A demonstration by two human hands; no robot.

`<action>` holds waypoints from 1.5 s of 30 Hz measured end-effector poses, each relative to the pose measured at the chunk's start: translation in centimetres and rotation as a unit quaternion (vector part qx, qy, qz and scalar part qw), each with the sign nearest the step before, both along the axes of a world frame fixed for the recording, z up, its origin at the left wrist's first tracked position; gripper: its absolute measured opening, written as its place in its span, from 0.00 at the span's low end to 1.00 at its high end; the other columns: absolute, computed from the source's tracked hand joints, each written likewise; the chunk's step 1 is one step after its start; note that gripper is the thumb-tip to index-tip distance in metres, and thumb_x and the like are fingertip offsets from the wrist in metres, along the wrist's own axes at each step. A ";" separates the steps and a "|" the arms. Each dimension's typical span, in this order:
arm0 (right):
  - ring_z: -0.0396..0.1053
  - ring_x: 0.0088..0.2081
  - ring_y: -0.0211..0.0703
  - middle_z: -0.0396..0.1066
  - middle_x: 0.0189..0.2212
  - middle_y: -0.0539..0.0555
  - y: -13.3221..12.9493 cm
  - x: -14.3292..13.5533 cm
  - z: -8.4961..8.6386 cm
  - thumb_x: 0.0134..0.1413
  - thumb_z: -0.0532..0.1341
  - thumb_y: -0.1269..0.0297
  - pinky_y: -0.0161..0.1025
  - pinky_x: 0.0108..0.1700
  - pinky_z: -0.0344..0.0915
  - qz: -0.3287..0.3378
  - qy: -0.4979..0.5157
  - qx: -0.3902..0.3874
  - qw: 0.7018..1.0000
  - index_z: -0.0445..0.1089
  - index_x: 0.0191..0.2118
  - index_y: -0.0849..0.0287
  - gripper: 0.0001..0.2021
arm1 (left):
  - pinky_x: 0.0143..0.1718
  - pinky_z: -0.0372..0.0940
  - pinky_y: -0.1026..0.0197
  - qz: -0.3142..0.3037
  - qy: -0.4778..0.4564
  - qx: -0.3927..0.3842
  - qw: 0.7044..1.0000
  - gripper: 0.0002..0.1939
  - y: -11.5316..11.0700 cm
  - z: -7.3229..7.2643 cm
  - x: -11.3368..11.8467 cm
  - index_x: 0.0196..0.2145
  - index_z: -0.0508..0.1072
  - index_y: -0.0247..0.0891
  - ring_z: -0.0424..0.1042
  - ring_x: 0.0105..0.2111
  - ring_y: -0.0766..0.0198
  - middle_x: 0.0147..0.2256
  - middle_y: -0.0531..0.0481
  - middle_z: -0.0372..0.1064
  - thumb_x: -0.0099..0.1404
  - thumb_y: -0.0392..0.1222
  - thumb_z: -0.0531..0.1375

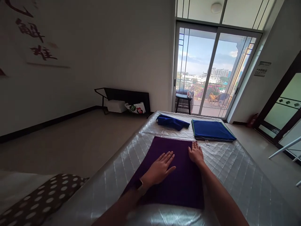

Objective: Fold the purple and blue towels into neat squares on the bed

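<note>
A purple cloth (181, 188) lies spread flat on a mattress with a shiny quilted cover (225, 175). My left hand (161, 168) rests palm down near the middle of the cloth, fingers stretched out and thumb apart; a dark watch is on that wrist. At the cloth's far right corner, my right hand (196, 152) lies flat with its fingers extended. Beyond the purple cloth sit a bunched blue cloth (172, 121) on the left and a flat folded blue cloth (213, 129) with green edging on the right.
Brown polka-dot fabric (47, 201) lies at the lower left. By the wall stands a black bench (127, 94) with a white box (116, 106) and a printed bag (135, 108). Sliding glass doors (211, 72) are behind the mattress. White metal legs (285, 147) show at right.
</note>
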State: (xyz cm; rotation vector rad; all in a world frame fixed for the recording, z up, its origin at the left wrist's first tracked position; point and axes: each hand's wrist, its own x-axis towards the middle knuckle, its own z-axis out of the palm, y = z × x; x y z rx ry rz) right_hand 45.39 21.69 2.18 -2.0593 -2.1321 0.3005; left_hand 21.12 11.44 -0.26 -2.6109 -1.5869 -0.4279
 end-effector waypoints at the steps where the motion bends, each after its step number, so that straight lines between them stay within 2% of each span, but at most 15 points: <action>1: 0.33 0.73 0.41 0.39 0.73 0.59 0.0 0.0 -0.1 0.69 0.40 0.55 0.44 0.70 0.32 0.000 0.001 0.002 1.000 0.42 0.72 0.70 0.33 | 0.70 0.46 0.51 -0.013 -0.002 0.005 1.000 0.35 0.5 0.4 1.4 0.68 0.56 0.41 0.47 0.70 0.57 0.69 0.46 0.50 0.73 0.63 0.40; 4: 0.33 0.73 0.41 0.40 0.72 0.59 0.0 -0.1 -0.1 0.68 0.40 0.55 0.44 0.70 0.32 0.000 0.003 0.005 1.000 0.42 0.72 0.69 0.33 | 0.69 0.46 0.50 -0.019 -0.005 -0.006 1.000 0.36 2.6 1.1 4.6 0.68 0.57 0.39 0.47 0.70 0.56 0.69 0.44 0.51 0.73 0.63 0.39; 6: 0.34 0.73 0.41 0.40 0.72 0.59 0.0 -0.1 -0.1 0.68 0.40 0.55 0.44 0.70 0.32 0.000 0.004 0.006 1.000 0.42 0.72 0.70 0.33 | 0.69 0.47 0.49 0.009 -0.003 -0.038 0.999 0.37 4.1 1.1 5.1 0.68 0.57 0.37 0.48 0.70 0.55 0.69 0.43 0.50 0.73 0.62 0.37; 9: 0.34 0.73 0.42 0.39 0.73 0.59 -0.1 -0.1 0.0 0.68 0.40 0.55 0.44 0.70 0.32 0.002 0.007 0.006 1.000 0.42 0.72 0.69 0.33 | 0.68 0.47 0.48 0.058 -0.005 -0.073 0.996 0.37 5.5 0.3 2.9 0.68 0.56 0.37 0.48 0.70 0.54 0.69 0.42 0.50 0.74 0.62 0.36; 14: 0.34 0.73 0.41 0.40 0.73 0.59 -0.3 -0.2 0.3 0.68 0.40 0.55 0.44 0.70 0.32 -0.001 0.008 0.000 1.000 0.42 0.72 0.69 0.33 | 0.68 0.47 0.47 0.137 0.002 -0.066 0.988 0.40 5.9 -1.0 -3.8 0.68 0.56 0.30 0.49 0.69 0.51 0.69 0.38 0.50 0.73 0.62 0.36; 17: 0.34 0.73 0.41 0.40 0.73 0.59 -0.3 -0.2 0.3 0.68 0.40 0.55 0.43 0.70 0.31 -0.003 0.007 -0.002 1.000 0.42 0.72 0.69 0.33 | 0.68 0.49 0.48 0.174 0.004 -0.063 0.983 0.41 5.9 -1.4 -5.8 0.67 0.56 0.26 0.50 0.69 0.51 0.68 0.36 0.51 0.72 0.63 0.36; 21: 0.34 0.73 0.41 0.40 0.72 0.58 -0.4 -0.2 0.3 0.68 0.40 0.55 0.43 0.70 0.32 -0.003 0.008 0.000 1.000 0.42 0.72 0.69 0.33 | 0.68 0.48 0.49 0.192 0.004 -0.064 0.979 0.42 6.2 -2.2 -6.1 0.68 0.54 0.23 0.47 0.70 0.50 0.69 0.34 0.48 0.71 0.62 0.38; 27: 0.34 0.73 0.43 0.40 0.72 0.60 -0.6 -0.3 0.3 0.68 0.41 0.55 0.44 0.70 0.32 0.001 0.018 0.005 1.000 0.42 0.72 0.69 0.33 | 0.68 0.50 0.47 0.154 0.018 -0.023 0.988 0.39 6.6 -3.6 -7.0 0.67 0.58 0.28 0.49 0.69 0.50 0.68 0.37 0.53 0.71 0.60 0.38; 30: 0.34 0.73 0.43 0.40 0.72 0.59 -0.7 -0.4 0.4 0.68 0.41 0.55 0.44 0.70 0.32 0.001 0.024 0.003 1.000 0.42 0.72 0.69 0.33 | 0.68 0.50 0.46 0.155 0.029 -0.020 0.987 0.39 6.8 -3.8 -7.5 0.66 0.59 0.28 0.50 0.69 0.50 0.67 0.37 0.54 0.71 0.59 0.38; 34: 0.33 0.73 0.42 0.40 0.72 0.58 -0.7 -0.5 0.4 0.68 0.41 0.55 0.44 0.70 0.33 -0.001 0.034 0.003 0.999 0.42 0.72 0.69 0.33 | 0.67 0.52 0.45 0.172 0.034 -0.022 0.984 0.38 7.0 -3.8 -7.8 0.67 0.58 0.29 0.49 0.69 0.49 0.67 0.37 0.55 0.71 0.58 0.38; 40: 0.33 0.73 0.42 0.41 0.72 0.59 -0.4 -0.6 -0.2 0.68 0.41 0.55 0.45 0.70 0.32 0.001 0.058 0.013 0.998 0.43 0.72 0.69 0.34 | 0.66 0.53 0.48 0.213 0.035 -0.035 0.976 0.44 7.2 -3.8 -8.1 0.67 0.57 0.26 0.51 0.68 0.50 0.67 0.35 0.54 0.69 0.64 0.34; 45: 0.34 0.73 0.43 0.41 0.72 0.59 -0.3 -0.8 -0.5 0.67 0.42 0.55 0.46 0.70 0.32 -0.005 0.067 0.016 0.998 0.43 0.72 0.69 0.34 | 0.66 0.53 0.48 0.250 0.054 -0.079 0.964 0.47 8.3 -2.4 -6.9 0.66 0.57 0.22 0.51 0.68 0.48 0.67 0.32 0.53 0.69 0.65 0.32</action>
